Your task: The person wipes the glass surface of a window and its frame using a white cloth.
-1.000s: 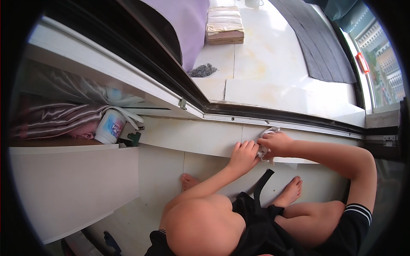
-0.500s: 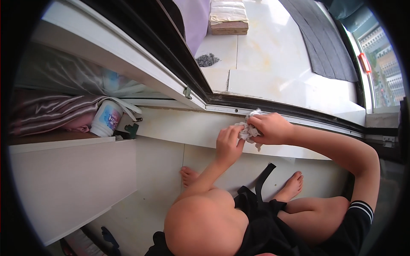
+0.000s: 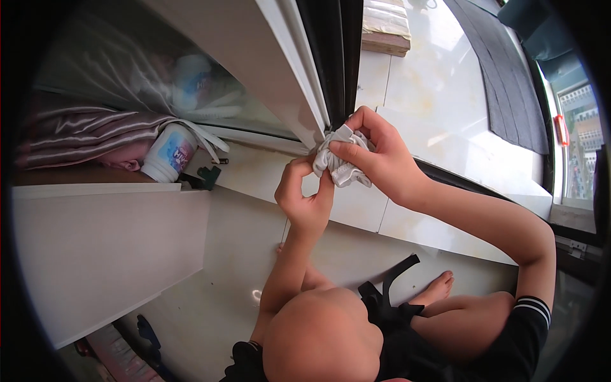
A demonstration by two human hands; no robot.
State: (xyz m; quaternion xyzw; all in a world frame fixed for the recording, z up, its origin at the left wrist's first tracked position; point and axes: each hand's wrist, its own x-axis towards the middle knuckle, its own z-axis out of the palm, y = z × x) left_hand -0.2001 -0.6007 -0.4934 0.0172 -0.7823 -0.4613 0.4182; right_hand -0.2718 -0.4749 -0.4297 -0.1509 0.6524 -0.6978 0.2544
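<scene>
A crumpled white rag (image 3: 345, 167) is bunched between both hands, right beside the foot of the white and black door frame (image 3: 334, 70). My right hand (image 3: 389, 159) closes over the rag's upper right side, thumb across its front. At its left edge, my left hand (image 3: 304, 194) pinches the cloth between thumb and fingers. Part of the frame's lower corner is hidden behind the rag and fingers. Below the hands runs a pale raised sill (image 3: 356, 207).
To the left, a white tub (image 3: 170, 153) leans by striped satin fabric (image 3: 89, 137) on a shelf, with a dark green clip (image 3: 207, 177) nearby. A wrapped block (image 3: 385, 28) and a grey mat (image 3: 509, 83) lie beyond the sill. A black strap (image 3: 398, 270) hangs near my knee.
Both hands and the rag have moved up and left, from the sill's track to the foot of the door frame. The view has shifted, so the frame now stands more upright.
</scene>
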